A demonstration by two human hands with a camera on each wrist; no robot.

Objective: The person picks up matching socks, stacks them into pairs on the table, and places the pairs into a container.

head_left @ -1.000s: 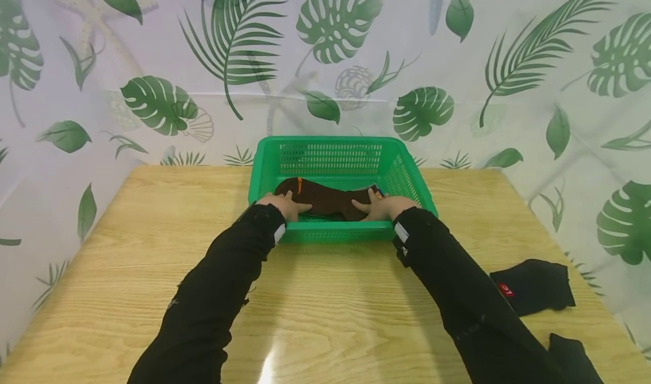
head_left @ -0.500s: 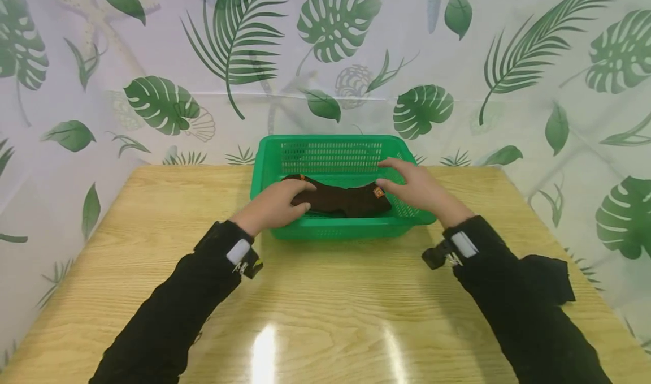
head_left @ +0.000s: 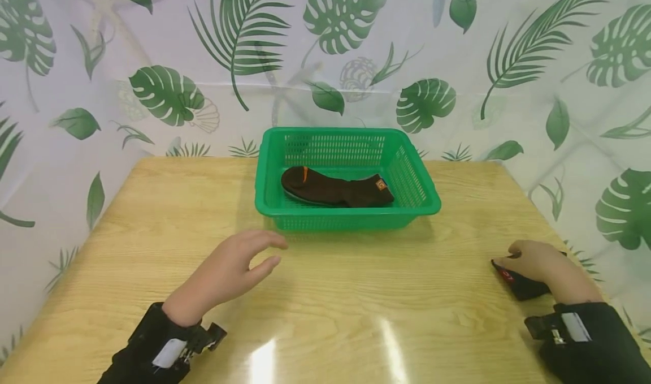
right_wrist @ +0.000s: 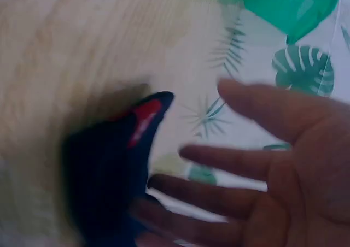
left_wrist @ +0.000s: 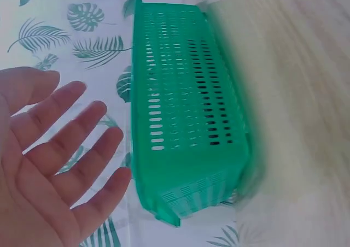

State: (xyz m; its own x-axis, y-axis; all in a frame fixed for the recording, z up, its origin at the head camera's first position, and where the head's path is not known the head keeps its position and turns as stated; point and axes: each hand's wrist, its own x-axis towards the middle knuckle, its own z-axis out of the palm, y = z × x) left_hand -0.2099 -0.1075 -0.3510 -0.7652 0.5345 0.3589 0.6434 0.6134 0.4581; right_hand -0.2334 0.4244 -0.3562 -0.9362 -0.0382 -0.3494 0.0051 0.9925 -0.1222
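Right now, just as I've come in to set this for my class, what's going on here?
A person's right hand is over a dark sock at the right side of the wooden table; whether it touches the sock is hard to tell. The left hand hovers, holding nothing, nearer the green basket. A brown sock lies inside that basket.

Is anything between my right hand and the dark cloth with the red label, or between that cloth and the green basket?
Nothing visible. Your right hand is over the dark cloth, and only tabletop shows between it and the green basket, whose wall rises there.
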